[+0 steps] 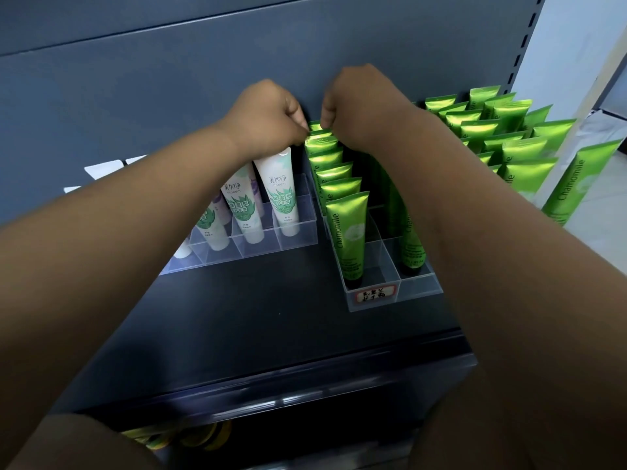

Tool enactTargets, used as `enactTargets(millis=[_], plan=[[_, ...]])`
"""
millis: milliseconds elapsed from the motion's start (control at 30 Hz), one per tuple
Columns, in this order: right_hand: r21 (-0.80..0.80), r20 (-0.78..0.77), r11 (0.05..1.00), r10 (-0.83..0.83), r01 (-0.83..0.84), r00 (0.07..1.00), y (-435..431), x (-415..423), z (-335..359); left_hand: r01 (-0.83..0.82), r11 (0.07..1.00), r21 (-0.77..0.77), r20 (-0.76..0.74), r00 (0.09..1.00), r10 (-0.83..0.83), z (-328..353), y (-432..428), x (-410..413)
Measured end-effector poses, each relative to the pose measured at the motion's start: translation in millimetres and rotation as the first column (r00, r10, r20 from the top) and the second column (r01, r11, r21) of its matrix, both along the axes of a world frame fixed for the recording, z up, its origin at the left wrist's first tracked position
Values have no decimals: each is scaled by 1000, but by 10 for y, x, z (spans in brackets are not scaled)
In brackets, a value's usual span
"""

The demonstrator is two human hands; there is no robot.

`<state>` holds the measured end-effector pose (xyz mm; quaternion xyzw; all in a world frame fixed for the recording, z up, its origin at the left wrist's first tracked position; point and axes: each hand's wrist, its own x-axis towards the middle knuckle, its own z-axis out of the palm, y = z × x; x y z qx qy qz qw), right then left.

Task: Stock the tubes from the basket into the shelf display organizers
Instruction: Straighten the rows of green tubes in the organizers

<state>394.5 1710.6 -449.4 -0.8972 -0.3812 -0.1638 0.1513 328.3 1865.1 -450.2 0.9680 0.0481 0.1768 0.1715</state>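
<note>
Left of the labelled organizer (417, 286), a second clear organizer (295, 232) is sitting on the dark shelf (271, 317), and white tubes with green leaf print (281, 198) are standing cap-down in its compartments. Above them the left hand (268, 117) is reaching toward the back of the labelled organizer, its fingers curled tight and its fingertips pinching the left corner of the rear Chamomile tube (317, 129). That tube is standing upright at the very back of the labelled organizer's left lane, against the shelf's back panel. The right hand (366, 103) is meeting it from the other side, its fingers curled and gripping the crimped top edge. A row of green Chamomile tubes (346, 228) is running forward from there along the same lane, each one cap-down and overlapping the next. A handwritten label (375, 295) is showing on the organizer's front wall. Right of the labelled organizer, many more green tubes (509, 130) are standing in tight rows.
</note>
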Motion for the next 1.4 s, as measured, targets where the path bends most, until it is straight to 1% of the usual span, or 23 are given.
enactTargets(millis=[333, 533, 633, 700, 800, 933, 1033, 1200, 1400], plan=[[-8, -7, 1000, 6, -6, 1000, -16, -40, 20, 0, 1000, -10, 13, 1000, 0, -7, -3, -35], [-47, 27, 999, 27, -26, 999, -45, -30, 30, -8, 999, -34, 23, 1000, 9, -3, 21, -37], [-61, 37, 997, 40, -38, 998, -61, -18, 22, -13, 998, -54, 84, 996, 18, 12, 42, -8], [-48, 28, 999, 18, -16, 999, -75, 5, 20, -6, 999, -42, 121, 993, 11, 27, 43, 18], [-2, -8, 999, -39, 39, 999, -100, 39, 34, 17, 1000, 5, 114, 993, -18, 42, 39, 76], [-29, -17, 998, -49, 48, 999, -111, 65, 58, 30, 996, 78, 66, 997, -35, 33, 22, 144], [-56, -31, 997, -46, 44, 998, -95, 66, 56, 34, 995, 90, 46, 998, -38, 10, 12, 182], [-77, -68, 997, -34, 28, 997, -68, 59, 43, 5, 995, 100, 40, 999, -9, 17, 16, 236], [-56, -95, 998, -27, 21, 995, -74, 59, 37, -97, 986, 133, 66, 994, 89, 0, -31, 321]])
